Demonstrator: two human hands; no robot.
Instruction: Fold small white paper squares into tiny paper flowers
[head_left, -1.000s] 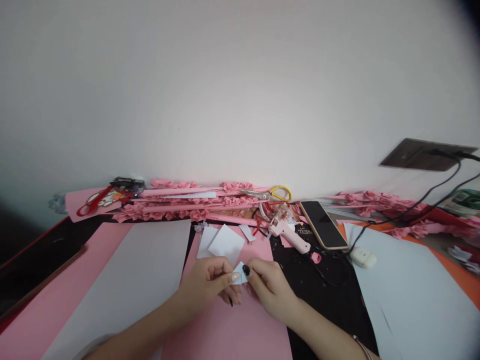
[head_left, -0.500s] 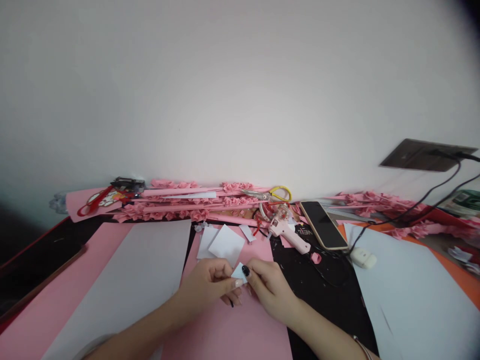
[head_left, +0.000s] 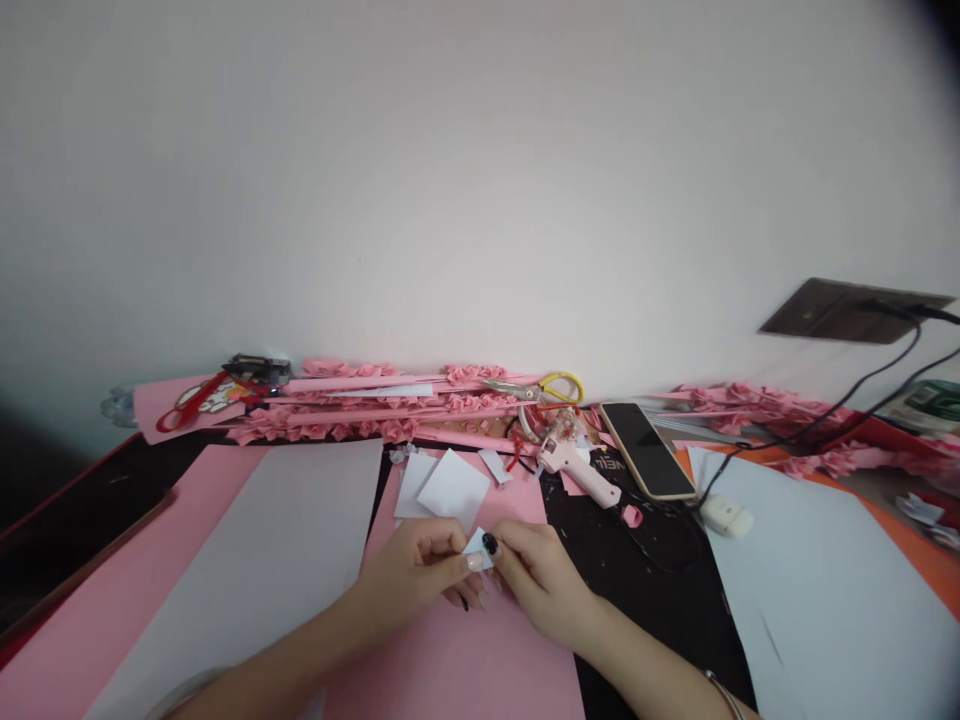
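Note:
Between my two hands is a small piece of white paper [head_left: 475, 545], pinched from both sides above a pink sheet [head_left: 457, 660]. My left hand [head_left: 424, 560] grips its left part, the thumb laid along the lower edge. On the right, my right hand [head_left: 536, 575] pinches the other side with thumb and forefinger; the thumbnail is black. The fingers cover much of the paper, so its folds cannot be made out. Just beyond my hands lie white paper squares [head_left: 454, 487], overlapping, and a smaller white piece [head_left: 495, 466].
A pink glue gun [head_left: 579, 470], a phone [head_left: 649, 452] and yellow-handled scissors [head_left: 559, 387] lie behind to the right. Pink paper flower stems [head_left: 360, 412] line the wall. Large white sheets [head_left: 825, 570] flank the work spot. Black cables [head_left: 840, 405] run from a wall socket [head_left: 847, 308].
Barely anything differs. My thumbs have shifted very slightly on the small paper, while both hands stay in the same place.

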